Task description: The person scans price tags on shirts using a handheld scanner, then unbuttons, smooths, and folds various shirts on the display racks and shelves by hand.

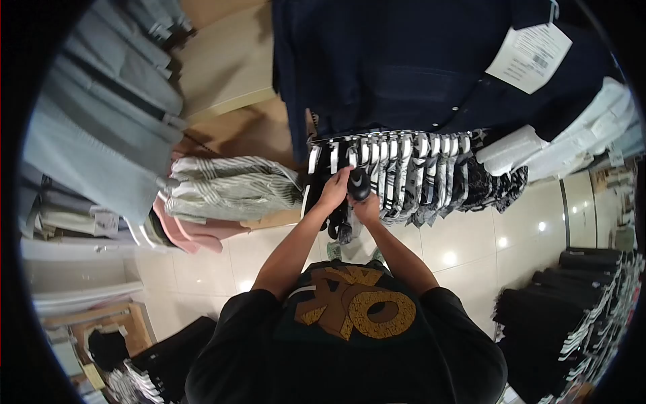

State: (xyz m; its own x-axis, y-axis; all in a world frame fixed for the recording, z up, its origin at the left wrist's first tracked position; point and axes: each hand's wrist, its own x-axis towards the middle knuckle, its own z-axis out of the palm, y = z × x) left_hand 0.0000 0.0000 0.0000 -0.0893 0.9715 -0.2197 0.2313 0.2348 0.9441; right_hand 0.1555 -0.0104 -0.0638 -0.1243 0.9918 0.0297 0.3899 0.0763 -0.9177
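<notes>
In front of my chest, a black rounded object with a small light mark (359, 184) stands out between my two hands. My left hand (334, 190) is at its left side, with fingers reaching up near a white hanger. Below and to the right of the object, my right hand (366, 207) is closed round its lower part. Just beyond both hands hangs a row of black-and-white patterned garments (417, 178) on white hangers along a metal rail (397, 137). Dark garments hang right behind my left hand. What my left fingertips touch is too small to tell.
Navy garments with a white tag (530, 57) hang above the rail. Striped garments (232, 188) and pink ones (192, 232) are at the left, below light blue clothes (101, 128). Black garments hang on racks at lower right (538, 323) and lower left (178, 357). Glossy floor tiles (464, 256) lie below.
</notes>
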